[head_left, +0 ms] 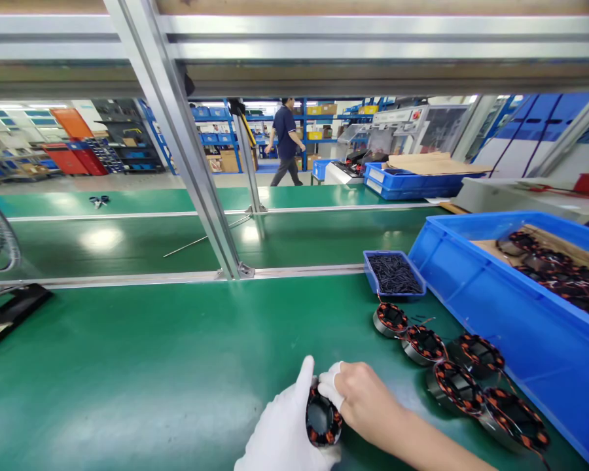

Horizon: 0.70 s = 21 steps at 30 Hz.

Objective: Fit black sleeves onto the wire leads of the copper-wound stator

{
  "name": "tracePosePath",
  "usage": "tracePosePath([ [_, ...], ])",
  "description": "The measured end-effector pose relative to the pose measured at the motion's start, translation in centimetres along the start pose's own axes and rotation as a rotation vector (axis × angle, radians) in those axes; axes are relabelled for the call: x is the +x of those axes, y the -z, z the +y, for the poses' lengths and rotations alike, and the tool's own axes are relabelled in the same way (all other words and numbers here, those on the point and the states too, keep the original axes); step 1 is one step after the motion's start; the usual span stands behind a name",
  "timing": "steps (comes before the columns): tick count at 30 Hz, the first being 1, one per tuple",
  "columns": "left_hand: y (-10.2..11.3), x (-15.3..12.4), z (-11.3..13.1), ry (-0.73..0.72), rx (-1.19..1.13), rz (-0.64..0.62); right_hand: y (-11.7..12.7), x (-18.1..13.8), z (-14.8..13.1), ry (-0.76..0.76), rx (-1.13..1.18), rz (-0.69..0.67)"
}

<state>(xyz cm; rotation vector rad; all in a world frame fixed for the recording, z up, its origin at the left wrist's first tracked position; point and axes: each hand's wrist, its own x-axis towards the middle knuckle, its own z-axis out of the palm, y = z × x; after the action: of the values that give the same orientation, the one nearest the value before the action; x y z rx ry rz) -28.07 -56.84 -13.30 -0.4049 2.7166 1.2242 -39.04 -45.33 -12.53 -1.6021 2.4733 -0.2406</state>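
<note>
Centrally, near bottom edge: my left hand [287, 432], in a white glove, wraps round a wound coil ring [322, 418] held on edge just above the green belt [142, 379]; wrist cut off by frame. My right hand [360, 396], bare w/ white fingertip covers, pinches the ring's top rim; its fingertips are partly hidden behind the ring. To the right, five more rings [425, 343] lie in a row beside a blue crate [500, 307], whose contents are hard to make out. Small blue tray [394, 275] holds dark bits, too small to tell.
</note>
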Motion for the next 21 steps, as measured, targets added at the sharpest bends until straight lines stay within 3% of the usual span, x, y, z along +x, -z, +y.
tracePosePath([
  [2,-0.3,0.0,0.2,0.001,0.004,0.029,0.0,-0.1,0.1,-0.018,0.053,0.029],
  [5,-0.2,0.0,0.7,0.067,-0.022,0.146,0.3,-0.3,0.7,-0.12,0.368,0.209],
  [8,1.5,0.6,1.0,0.072,-0.168,0.149,0.2,-0.6,1.3,-0.268,0.709,0.403],
  [10,3.1,1.5,1.0,0.017,-0.284,0.121,-0.1,-0.7,1.4,-0.285,0.811,0.426],
  [14,4.9,4.2,0.3,-0.094,-0.342,0.081,-0.6,-0.3,0.8,-0.22,0.818,0.432],
  [17,4.6,5.5,-0.3,-0.116,-0.363,-0.009,-0.7,0.0,0.5,-0.163,0.747,0.466],
  [21,4.2,6.0,-0.6,-0.111,-0.393,-0.037,-0.8,0.2,0.2,-0.136,0.677,0.48],
])
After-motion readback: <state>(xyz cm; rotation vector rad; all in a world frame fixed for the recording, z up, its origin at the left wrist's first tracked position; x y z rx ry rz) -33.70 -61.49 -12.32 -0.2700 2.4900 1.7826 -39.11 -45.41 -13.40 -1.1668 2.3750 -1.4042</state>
